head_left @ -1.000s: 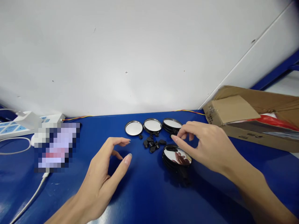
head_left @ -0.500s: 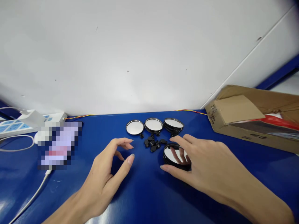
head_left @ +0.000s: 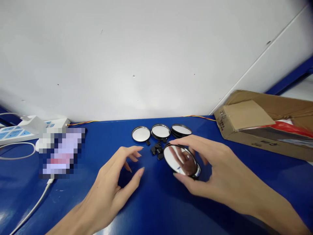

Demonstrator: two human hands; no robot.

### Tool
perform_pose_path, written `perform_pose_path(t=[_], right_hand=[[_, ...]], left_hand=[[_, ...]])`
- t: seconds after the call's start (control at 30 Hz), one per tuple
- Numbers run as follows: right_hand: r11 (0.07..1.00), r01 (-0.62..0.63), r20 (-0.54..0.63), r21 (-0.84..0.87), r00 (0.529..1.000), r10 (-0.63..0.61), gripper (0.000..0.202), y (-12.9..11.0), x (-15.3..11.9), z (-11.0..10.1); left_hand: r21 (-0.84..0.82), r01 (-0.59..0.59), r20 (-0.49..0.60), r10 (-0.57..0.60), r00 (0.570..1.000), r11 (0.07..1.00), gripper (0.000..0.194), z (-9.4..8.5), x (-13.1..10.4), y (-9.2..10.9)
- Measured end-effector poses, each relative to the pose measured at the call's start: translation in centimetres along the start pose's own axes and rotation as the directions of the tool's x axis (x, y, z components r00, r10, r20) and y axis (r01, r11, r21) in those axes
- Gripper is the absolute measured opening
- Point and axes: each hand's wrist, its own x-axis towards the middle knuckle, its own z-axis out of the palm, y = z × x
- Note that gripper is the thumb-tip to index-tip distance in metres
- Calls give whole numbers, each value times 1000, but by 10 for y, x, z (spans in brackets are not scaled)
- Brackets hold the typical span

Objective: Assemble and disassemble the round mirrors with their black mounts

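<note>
A round black-rimmed mirror [head_left: 174, 160] is tilted up from the table in my right hand [head_left: 215, 163], its rim gripped between thumb and fingers. Another rounded edge shows just beneath it at the lower right, partly hidden. My left hand [head_left: 117, 182] hovers empty to the left, thumb and fingers apart. Small black plastic fittings [head_left: 157, 150] lie in a cluster between the hands, some hidden behind the held mirror. Behind them sit three groups of round mirrors in a row: a left mirror [head_left: 141, 134], a middle mirror [head_left: 160, 131] and a right mirror [head_left: 181, 130].
An open cardboard box [head_left: 259, 133] stands at the right on the blue table [head_left: 102, 137]. At the left are a blurred-out phone [head_left: 65, 150], a white power strip [head_left: 57, 124] and a white cable [head_left: 36, 205]. A white wall [head_left: 156, 65] rises behind.
My right hand has taken hold of the top mirror and tilted it up from the table, slightly to the left. My left hand has shifted slightly right and stays open.
</note>
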Motion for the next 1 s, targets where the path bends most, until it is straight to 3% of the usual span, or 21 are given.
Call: perform_pose_path(t=[0.1, 0.17, 0.27, 0.37, 0.47, 0.57, 0.63, 0.73, 0.83, 1.0], right_hand=[[948, 16, 75, 318, 996, -42, 61, -18, 0, 0], [903, 20, 97, 429, 993, -68, 70, -31, -4, 5], [860, -76, 174, 504, 985, -15, 67, -48, -13, 13], [840, -164, 245, 517, 969, 39, 67, -54, -17, 19], [885, -55, 104, 462, 995, 7, 66, -50, -14, 25], [935, 176, -129, 309, 981, -143, 29, -43, -8, 30], [944, 240, -140, 225, 967, -213, 15, -40, -6, 32], [948, 227, -16, 222, 973, -230, 30, -40, -7, 32], [927, 128, 139, 353, 973, -187, 36, -40, -9, 24], [802, -93, 369, 590, 914, -165, 46, -31, -2, 10]], left_hand=[[43, -157, 24, 156, 987, 987, 66, 0, -1, 3], [50, -280, 46, 278, 960, 959, 77, -1, -3, 6], [63, -398, -6, 399, 917, 915, 68, -5, -7, 11], [99, -430, -40, 435, 899, 897, 53, -9, -9, 12], [50, -461, -28, 463, 886, 886, 55, -11, -7, 7], [-18, -436, -23, 436, 900, 900, 62, -10, -2, 0], [-33, -432, -26, 432, 902, 901, 60, -10, 1, -3], [-42, -440, -12, 439, 898, 897, 57, -10, 3, -5], [-68, -429, 31, 432, 902, 901, 61, -11, 0, -5], [-141, -378, 95, 392, 915, 915, 60, -14, -1, -2]])
